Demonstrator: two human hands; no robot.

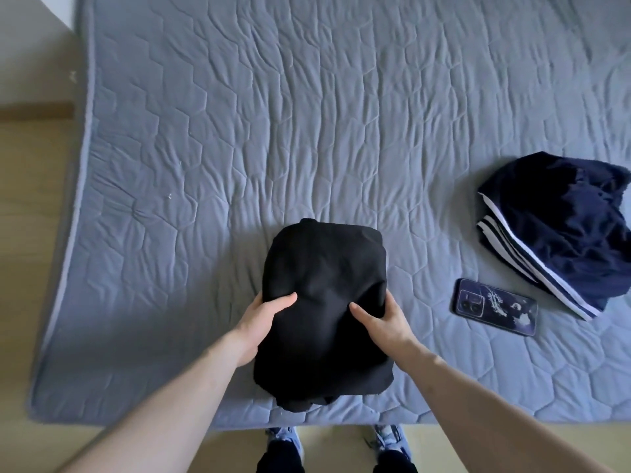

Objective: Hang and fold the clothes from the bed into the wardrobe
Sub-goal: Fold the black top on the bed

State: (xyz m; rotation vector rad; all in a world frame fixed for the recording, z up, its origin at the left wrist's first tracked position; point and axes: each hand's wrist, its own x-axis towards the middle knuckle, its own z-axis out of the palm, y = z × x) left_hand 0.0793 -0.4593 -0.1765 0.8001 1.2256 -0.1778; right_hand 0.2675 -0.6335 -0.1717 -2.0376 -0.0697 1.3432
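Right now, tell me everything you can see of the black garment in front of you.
The black garment is folded into a thick, roughly rectangular bundle of soft matte fabric, with no print or label showing. It lies on the grey quilted bed cover near the bed's front edge, its lower hem uneven and rumpled. The left hand and right hand grip its two sides, thumbs on top and fingers tucked beneath. Nothing else touches it.

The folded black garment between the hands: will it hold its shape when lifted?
Probably not: the black garment looks soft, its near edge already rumpled, so unsupported ends would likely sag. Both hands gripping its sides should help.
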